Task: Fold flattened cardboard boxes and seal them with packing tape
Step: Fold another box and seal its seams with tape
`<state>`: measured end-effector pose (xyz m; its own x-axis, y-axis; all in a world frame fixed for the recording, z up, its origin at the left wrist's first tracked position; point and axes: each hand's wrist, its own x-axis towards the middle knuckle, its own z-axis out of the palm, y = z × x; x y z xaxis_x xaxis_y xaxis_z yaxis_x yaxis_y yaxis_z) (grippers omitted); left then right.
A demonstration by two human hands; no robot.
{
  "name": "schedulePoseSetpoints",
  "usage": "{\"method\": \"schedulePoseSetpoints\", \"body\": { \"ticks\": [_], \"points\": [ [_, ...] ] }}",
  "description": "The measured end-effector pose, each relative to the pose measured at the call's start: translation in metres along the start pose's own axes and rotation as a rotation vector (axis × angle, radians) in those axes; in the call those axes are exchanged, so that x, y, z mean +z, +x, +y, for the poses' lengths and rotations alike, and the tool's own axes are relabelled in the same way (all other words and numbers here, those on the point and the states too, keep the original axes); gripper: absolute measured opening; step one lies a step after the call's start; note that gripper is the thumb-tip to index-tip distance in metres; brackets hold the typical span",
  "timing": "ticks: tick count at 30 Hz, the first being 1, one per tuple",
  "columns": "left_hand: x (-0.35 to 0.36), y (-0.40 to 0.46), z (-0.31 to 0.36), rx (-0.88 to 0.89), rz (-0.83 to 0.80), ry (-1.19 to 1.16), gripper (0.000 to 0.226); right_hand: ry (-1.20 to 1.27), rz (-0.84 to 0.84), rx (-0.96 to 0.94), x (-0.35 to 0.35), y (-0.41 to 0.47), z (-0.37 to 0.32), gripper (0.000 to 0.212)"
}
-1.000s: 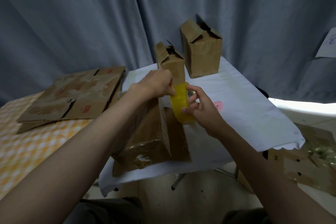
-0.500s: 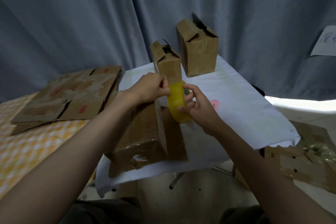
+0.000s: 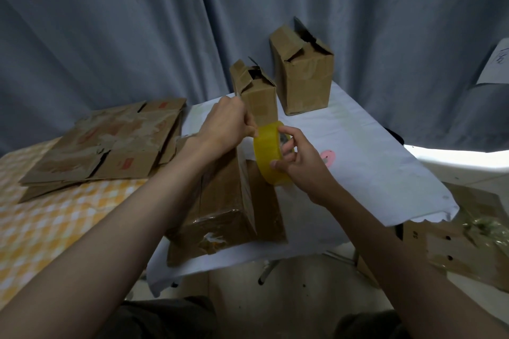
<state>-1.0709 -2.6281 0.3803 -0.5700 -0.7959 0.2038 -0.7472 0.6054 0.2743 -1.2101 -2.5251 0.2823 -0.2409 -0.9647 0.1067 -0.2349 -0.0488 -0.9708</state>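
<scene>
Your right hand (image 3: 300, 165) holds the yellow packing tape roll (image 3: 269, 153) upright, thumb on the outer face and fingers (image 3: 287, 146) curled through the core, clamped on it. Your left hand (image 3: 228, 125) is bunched at the roll's upper left edge, fingertips pressed together; it looks like a pinch on the tape's free end, but no tape shows between them, so whether the end is caught can't be told. The roll hovers just above the folded cardboard box (image 3: 223, 201) lying on its side on the white-covered worktop (image 3: 371, 162), near centre. That box has old shiny tape on its near face; its seam isn't sealed yet. Two standing boxes sit far: a smaller box (image 3: 257, 93) just behind your hands, a bigger box (image 3: 304, 77) to its right, both with top flaps loose. The flattened box stack (image 3: 110, 143) lies left on the yellow checked cloth (image 3: 55, 228). Step judged: starting the tape, early in sealing. Risks: the end may split into a sliver or stick back to the roll if your pinch is only on a corner; a hard pull could twist the strip onto itself or onto your fingers; nothing holds the box down, so the flaps may spring open or the box slide on the loose cover when tape lands, leaving a crooked seal.
</scene>
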Motion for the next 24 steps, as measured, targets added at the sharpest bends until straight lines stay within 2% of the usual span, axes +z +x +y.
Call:
{"method": "schedulePoseSetpoints", "body": {
  "ticks": [6,11,19,24],
  "points": [
    [0.003,-0.003,0.004,0.019,-0.012,0.099,0.015,-0.022,0.004,-0.010,0.000,-0.002,-0.002,0.071],
    [0.002,-0.003,0.004,0.035,-0.103,0.105,0.013,-0.019,0.003,-0.011,0.000,-0.001,-0.002,0.072],
    [-0.009,-0.014,0.009,0.138,-0.163,-0.092,0.010,0.026,0.060,0.041,-0.010,0.004,-0.003,0.067],
    [-0.005,-0.006,0.007,0.048,-0.153,-0.223,0.014,0.047,0.038,0.022,-0.009,0.001,0.003,0.064]
  ]
}}
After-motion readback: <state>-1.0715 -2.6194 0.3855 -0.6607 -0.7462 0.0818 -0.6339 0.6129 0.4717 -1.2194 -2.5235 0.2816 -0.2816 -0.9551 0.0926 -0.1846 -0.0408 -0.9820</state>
